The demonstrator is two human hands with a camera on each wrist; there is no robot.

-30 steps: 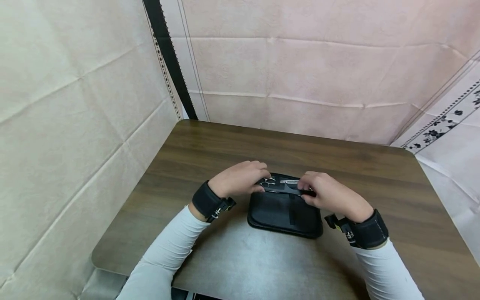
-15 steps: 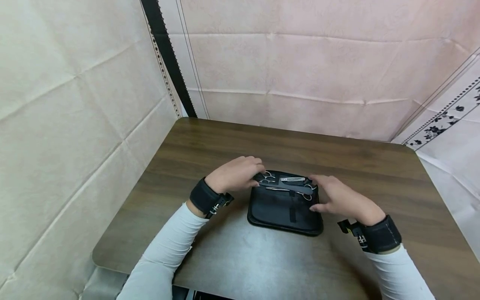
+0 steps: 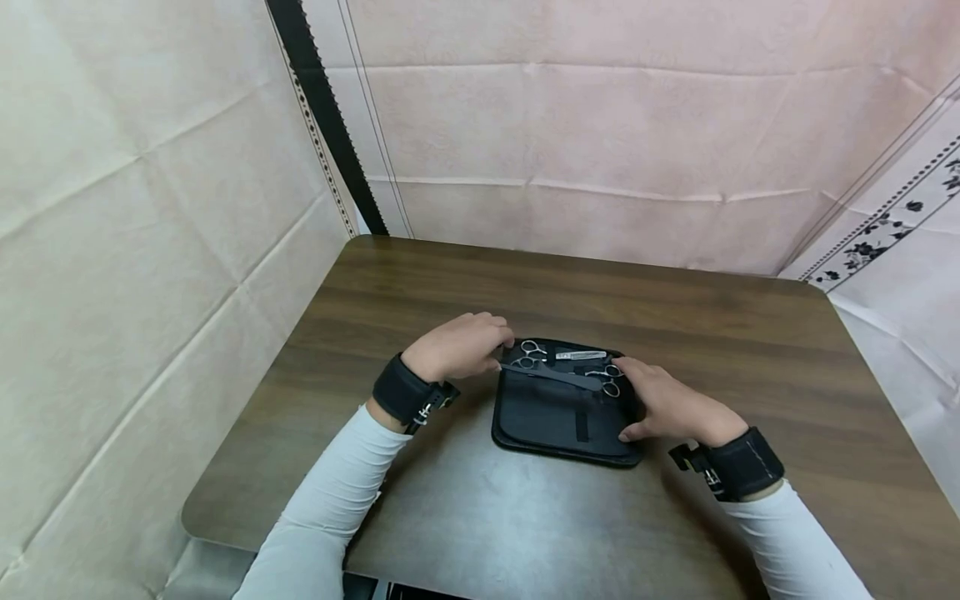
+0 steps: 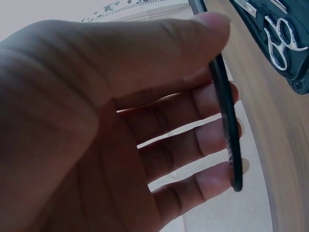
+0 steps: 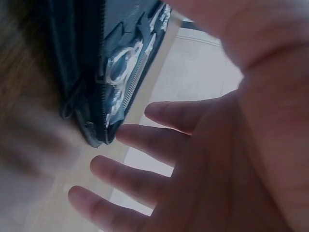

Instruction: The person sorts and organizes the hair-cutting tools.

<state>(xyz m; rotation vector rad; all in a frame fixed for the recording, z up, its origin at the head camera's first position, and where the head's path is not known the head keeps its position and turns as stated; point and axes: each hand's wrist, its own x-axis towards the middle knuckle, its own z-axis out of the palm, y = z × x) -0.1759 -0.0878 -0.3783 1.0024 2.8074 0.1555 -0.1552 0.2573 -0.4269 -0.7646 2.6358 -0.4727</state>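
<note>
My left hand (image 3: 461, 348) pinches one end of a dark comb (image 3: 558, 377), thumb against fingers; the comb reaches right across the opened black zip case (image 3: 540, 429). Seen edge-on in the left wrist view, the comb (image 4: 227, 121) runs between the thumb and the fingertips. Silver scissors (image 3: 528, 354) lie in the far half of the case, with more finger rings (image 3: 611, 383) at its right and a silver blade (image 3: 581, 355) between. At the case's right side is my right hand (image 3: 667, 404), its fingers spread and holding nothing. The right wrist view shows those fingers (image 5: 140, 183) fairly straight beside the zipped edge.
The case lies on a brown wood-grain table (image 3: 450, 275). Pale cloth sheets hang behind (image 3: 615, 142) and to the left. Each wrist wears a black strap (image 3: 408, 387). A zip pull (image 5: 72, 99) hangs at the case corner.
My right hand has let go of the comb's right end and moved to the case's right edge. My left hand has shifted slightly left, drawing the comb with it.
</note>
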